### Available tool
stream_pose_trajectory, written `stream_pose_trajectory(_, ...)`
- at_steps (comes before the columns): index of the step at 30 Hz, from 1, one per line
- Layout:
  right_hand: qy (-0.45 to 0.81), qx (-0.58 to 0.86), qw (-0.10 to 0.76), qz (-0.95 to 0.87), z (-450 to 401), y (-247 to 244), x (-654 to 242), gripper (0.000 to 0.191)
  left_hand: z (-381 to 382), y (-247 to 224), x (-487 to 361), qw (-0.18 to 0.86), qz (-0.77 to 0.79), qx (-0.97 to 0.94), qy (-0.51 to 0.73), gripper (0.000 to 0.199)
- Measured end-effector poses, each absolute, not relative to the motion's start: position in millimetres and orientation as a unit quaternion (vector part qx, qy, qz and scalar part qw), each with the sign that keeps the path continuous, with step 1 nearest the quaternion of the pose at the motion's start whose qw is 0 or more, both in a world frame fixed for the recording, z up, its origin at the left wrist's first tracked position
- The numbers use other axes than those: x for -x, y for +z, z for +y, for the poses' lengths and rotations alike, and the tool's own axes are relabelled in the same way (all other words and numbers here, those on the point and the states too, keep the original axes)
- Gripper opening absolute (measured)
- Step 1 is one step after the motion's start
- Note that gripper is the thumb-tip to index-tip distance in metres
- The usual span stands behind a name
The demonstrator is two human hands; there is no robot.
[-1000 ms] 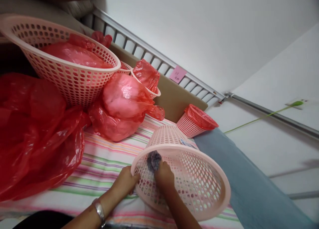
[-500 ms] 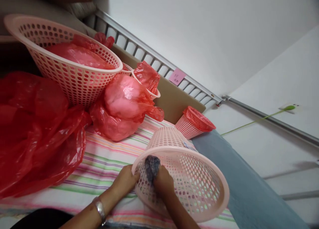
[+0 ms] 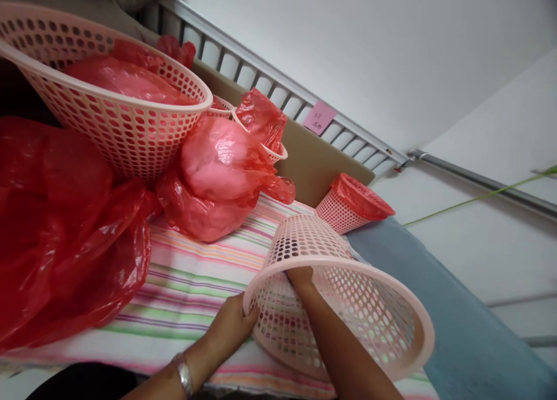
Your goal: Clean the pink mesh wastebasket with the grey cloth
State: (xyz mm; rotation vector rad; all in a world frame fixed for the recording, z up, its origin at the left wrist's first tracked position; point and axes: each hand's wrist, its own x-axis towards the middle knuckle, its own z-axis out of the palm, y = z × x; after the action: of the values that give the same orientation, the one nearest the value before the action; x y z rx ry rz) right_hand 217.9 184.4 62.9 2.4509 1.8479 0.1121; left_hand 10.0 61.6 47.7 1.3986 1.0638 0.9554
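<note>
Striped cloth (image 3: 191, 266), basket (image 3: 313, 237) (tipped) in left grip (image 3: 232, 325).

Striped cloth (image 3: 191, 272) offers passage between the bulging bag (image 3: 217, 168) and held basket (image 3: 311, 237)

L hand (image 3: 232, 325) & L forearm (image 3: 209, 356) bare. Silver bracelet (image 3: 183, 375) on L wrist: wide smooth metal band, curved, shiny, bright highlight on its face. R hand (image 3: 301, 275) partly hidden; R forearm (image 3: 343, 348) bare too, wrist to pic edge. Btm L: plain black rounded patch (image 3: 82, 382), looks like clothing, can't tell which pc.
</note>
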Motion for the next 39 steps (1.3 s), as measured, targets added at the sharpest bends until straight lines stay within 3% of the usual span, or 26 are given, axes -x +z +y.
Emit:
stream_pose_trajectory(6, 0.017, -0.812, 0.049, 0.581, 154, 67, -204, 0.039, 58, 45, -12, 0.55, 0.442, -0.579, 0.408, 0.033)
stream_pose_trajectory(11, -0.001, -0.783, 0.049, 0.62, 82, 71, -184, 0.036, 62, 43, -10, 0.544, 0.444, -0.577, 0.416, 0.031)
stream_pose_trajectory(18, -0.092, -0.717, -0.012, 0.691, 5, 72, -176, 0.032, 65, 44, -8, 0.51, 0.44, -0.6, 0.432, 0.031)
stream_pose_trajectory(25, 0.012, -0.761, 0.055, 0.646, 86, 71, -188, 0.032, 71, 48, -4, 0.479, 0.46, -0.617, 0.423, 0.028)
stream_pose_trajectory(31, 0.039, -0.805, 0.062, 0.588, 168, 66, -206, 0.036, 76, 51, 0, 0.469, 0.477, -0.617, 0.415, 0.027)
stream_pose_trajectory(39, 0.041, -0.809, 0.057, 0.584, 194, 52, -222, 0.035, 74, 48, 2, 0.517, 0.461, -0.604, 0.395, 0.021)
